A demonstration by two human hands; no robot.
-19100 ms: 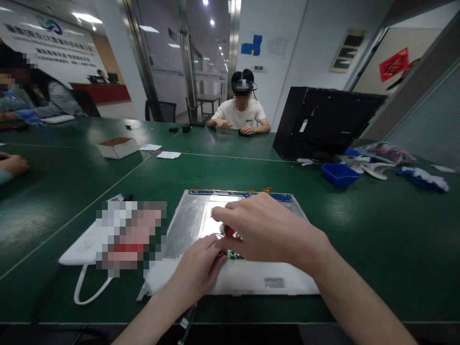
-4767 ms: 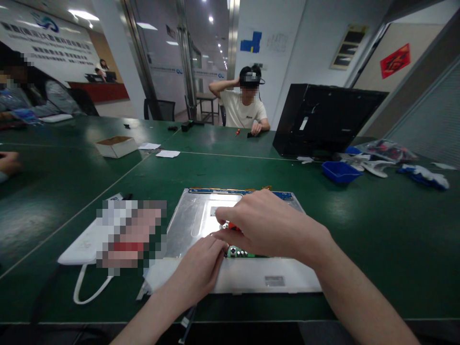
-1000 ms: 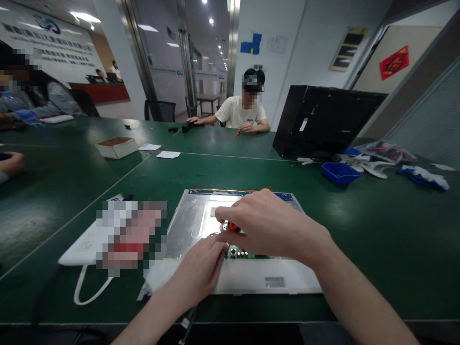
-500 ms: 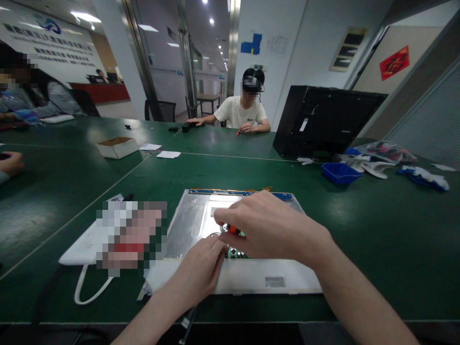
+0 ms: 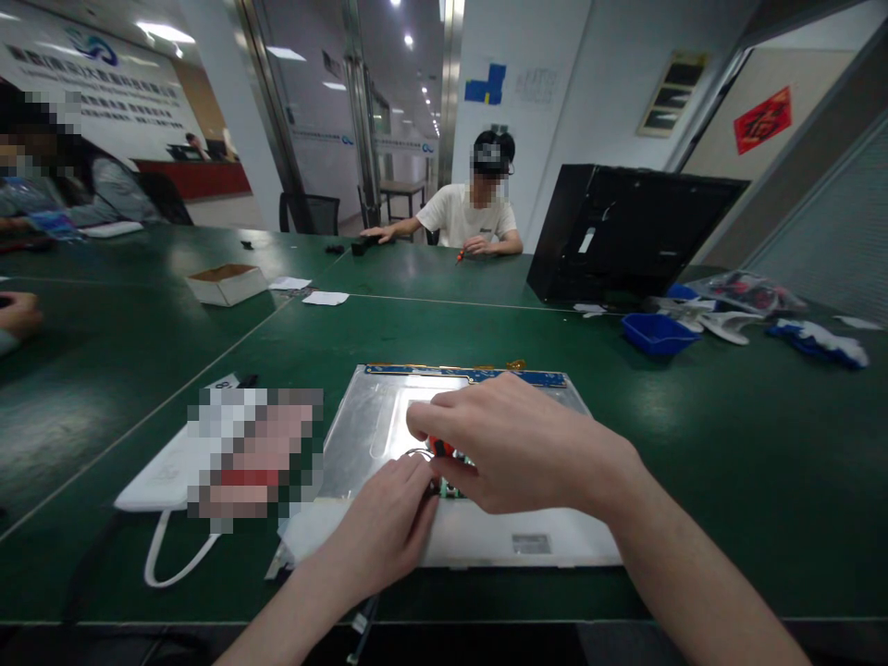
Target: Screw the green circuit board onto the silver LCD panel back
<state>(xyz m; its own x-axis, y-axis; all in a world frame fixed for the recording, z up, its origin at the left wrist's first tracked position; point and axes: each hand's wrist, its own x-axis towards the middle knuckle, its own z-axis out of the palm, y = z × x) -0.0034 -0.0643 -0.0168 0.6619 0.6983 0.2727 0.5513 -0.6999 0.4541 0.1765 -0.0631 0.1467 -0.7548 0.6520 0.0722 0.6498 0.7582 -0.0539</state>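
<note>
The right hand (image 5: 517,444) is curled around a red-handled tool (image 5: 442,448), whose tip is hidden. The left hand (image 5: 388,504) rests just beside it, fingertips by a green circuit board (image 5: 454,491); whether they grip anything, I cannot tell. The board sits on a metal panel (image 5: 353,444) lying flat on the green table (image 5: 423,333), close to the near edge. Left of the panel is a white case (image 5: 163,472) with a looped cable (image 5: 154,560). Farther off stand an open carton (image 5: 228,291), a blue tray (image 5: 659,335) and a black monitor (image 5: 624,231), its back turned. A co-worker (image 5: 468,217) sits opposite, before a glass door (image 5: 402,111).

Compared with half a second ago, the right hand sits slightly lower and covers more of the circuit board. The co-worker's hand, at the head about five seconds ago, is now on the table.
</note>
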